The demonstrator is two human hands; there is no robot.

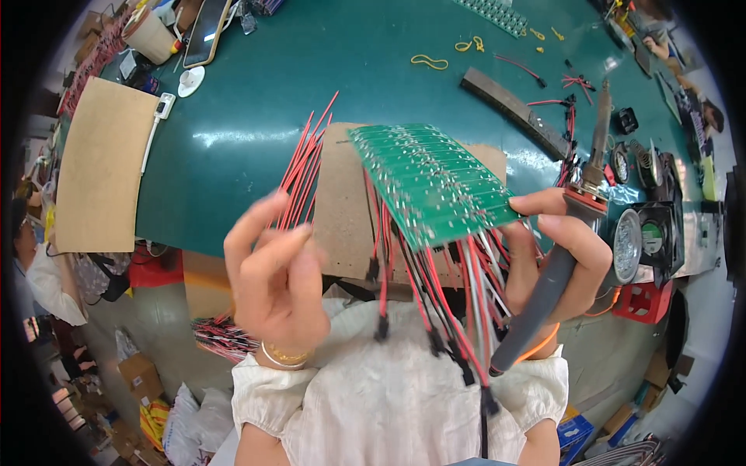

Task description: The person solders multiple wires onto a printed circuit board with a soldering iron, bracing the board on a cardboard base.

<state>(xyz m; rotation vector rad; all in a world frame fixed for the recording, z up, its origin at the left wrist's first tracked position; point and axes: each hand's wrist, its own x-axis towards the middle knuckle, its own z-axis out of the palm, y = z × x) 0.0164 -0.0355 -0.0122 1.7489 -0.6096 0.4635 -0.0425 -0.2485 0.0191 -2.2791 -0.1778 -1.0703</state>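
Note:
A green circuit board panel (435, 182) hangs tilted over the table's near edge, with red, black and white wires (474, 295) ending in black plugs dangling beneath it. My right hand (571, 248) pinches the panel's right corner between thumb and fingers. That same hand also carries a soldering iron (544, 299), its tip pointing up and away from me. Left of the panel, my left hand (280, 279) is raised with loosely bent fingers apart and nothing visible in it; it is slightly blurred. Just beyond its fingertips lies a bundle of red wires (303, 175).
Beneath the panel is a brown board (338, 186) on the green table (249, 85). A dark bar (513, 113) lies behind, near yellow rubber bands (430, 61). A round metal tin (626, 247) and small fan (660, 233) stand right; a cardboard sheet (105, 167) lies left.

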